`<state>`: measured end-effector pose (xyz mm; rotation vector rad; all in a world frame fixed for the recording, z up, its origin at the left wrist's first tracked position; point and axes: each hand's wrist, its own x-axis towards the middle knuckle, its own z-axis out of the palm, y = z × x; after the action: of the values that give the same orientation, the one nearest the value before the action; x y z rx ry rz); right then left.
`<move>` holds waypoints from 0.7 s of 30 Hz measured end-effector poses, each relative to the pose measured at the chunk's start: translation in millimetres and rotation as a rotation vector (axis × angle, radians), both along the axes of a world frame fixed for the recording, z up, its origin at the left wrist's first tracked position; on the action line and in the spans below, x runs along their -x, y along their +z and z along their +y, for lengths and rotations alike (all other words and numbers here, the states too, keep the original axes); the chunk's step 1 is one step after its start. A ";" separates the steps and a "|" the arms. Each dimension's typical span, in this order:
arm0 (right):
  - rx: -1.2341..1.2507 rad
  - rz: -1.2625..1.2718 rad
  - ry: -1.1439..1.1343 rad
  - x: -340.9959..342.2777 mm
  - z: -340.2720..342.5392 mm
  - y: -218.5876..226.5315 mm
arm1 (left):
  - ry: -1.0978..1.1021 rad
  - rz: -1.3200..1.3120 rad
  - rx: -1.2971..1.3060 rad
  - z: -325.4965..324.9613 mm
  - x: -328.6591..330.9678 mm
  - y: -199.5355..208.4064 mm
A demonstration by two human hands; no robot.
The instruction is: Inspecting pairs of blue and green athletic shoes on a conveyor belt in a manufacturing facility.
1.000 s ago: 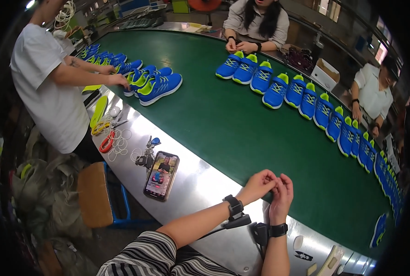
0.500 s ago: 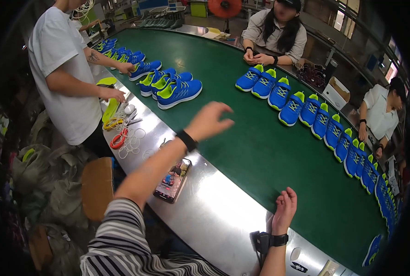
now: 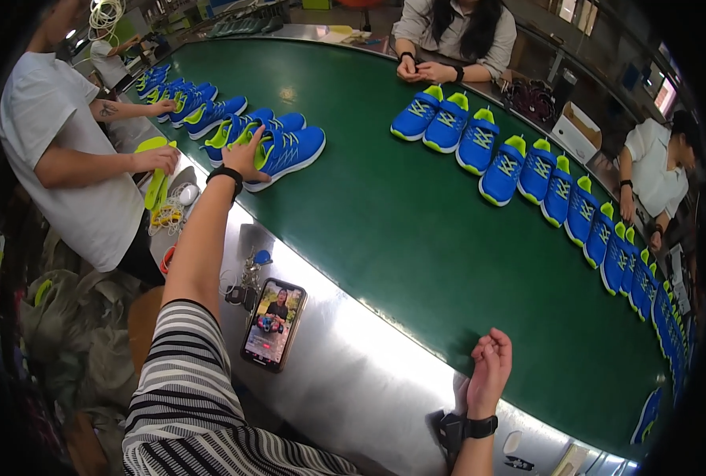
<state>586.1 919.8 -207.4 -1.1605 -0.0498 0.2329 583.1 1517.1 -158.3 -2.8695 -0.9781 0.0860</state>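
At the near end of the left row of blue sneakers, my left hand (image 3: pixel 246 161) reaches over the heels with thumb and fingers spread. It touches or nearly touches the closest sneaker (image 3: pixel 299 153), blue with a lime lining and white sole; whether it grips is not clear. My right hand (image 3: pixel 489 370), palm turned inward and fingers loosely curled apart, hovers over the belt's near edge and holds nothing visible. A phone (image 3: pixel 274 325) with a lit screen lies on the metal ledge (image 3: pixel 329 349) below my left forearm, beside keys (image 3: pixel 251 270).
The green belt (image 3: pixel 353 214) carries a long curving row of blue sneakers (image 3: pixel 502 170) on the right. A co-worker in white (image 3: pixel 75 151) stands at left by lime insoles (image 3: pixel 156 184). Two people sit across the belt. A white box (image 3: pixel 576 131) and small snips (image 3: pixel 519 462) lie nearby.
My left hand has moved left and come over the nearest sneakers' heels. My right hand has barely moved. The view has shifted, and the co-worker's far hand now appears farther along the left row.
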 end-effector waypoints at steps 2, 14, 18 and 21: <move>-0.005 -0.027 0.024 -0.8 0.2 -1.8 | -0.085 -0.052 0.003 -13.1 -1.4 11.0; 0.664 -0.402 0.185 82.3 -4.5 68.2 | -0.604 -0.428 0.689 -333.0 138.9 89.7; 0.904 -0.529 0.072 145.0 -42.6 61.6 | -0.603 -0.344 1.400 -402.0 209.3 63.5; 0.921 -0.484 -0.065 170.0 -72.9 47.4 | -0.472 -0.530 1.028 -420.8 231.2 17.8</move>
<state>416.1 846.9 -160.0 -2.1137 -0.3586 -0.1140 352.0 1096.2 -140.4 -4.1325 -0.2483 -0.3248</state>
